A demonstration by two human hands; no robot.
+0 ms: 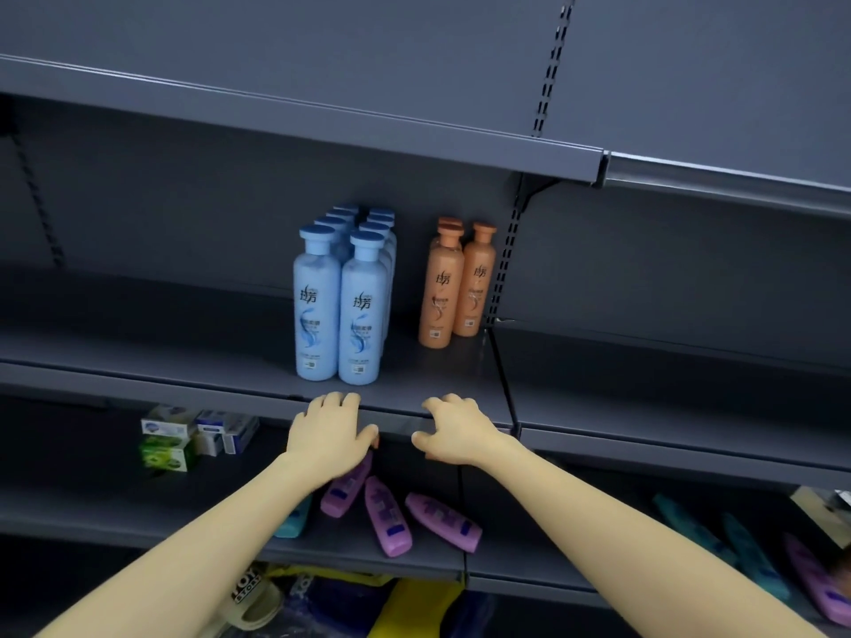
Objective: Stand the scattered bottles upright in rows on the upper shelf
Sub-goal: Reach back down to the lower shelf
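Note:
Several blue bottles (338,306) stand upright in two rows on the upper shelf (184,361). To their right stand three orange bottles (456,287), also upright. My left hand (329,432) and my right hand (453,430) hover at the shelf's front edge with fingers loosely bent, holding nothing. On the shelf below, three purple bottles (389,518) lie on their sides beneath my hands. A teal bottle (292,522) lies beside them, partly hidden by my left forearm.
Small boxes (193,437) sit on the lower shelf at left. More teal and purple bottles (746,554) lie on the lower shelf at far right. Sandals and bright items (258,600) fill the bottom level. An upright slotted post (506,269) divides the shelf bays.

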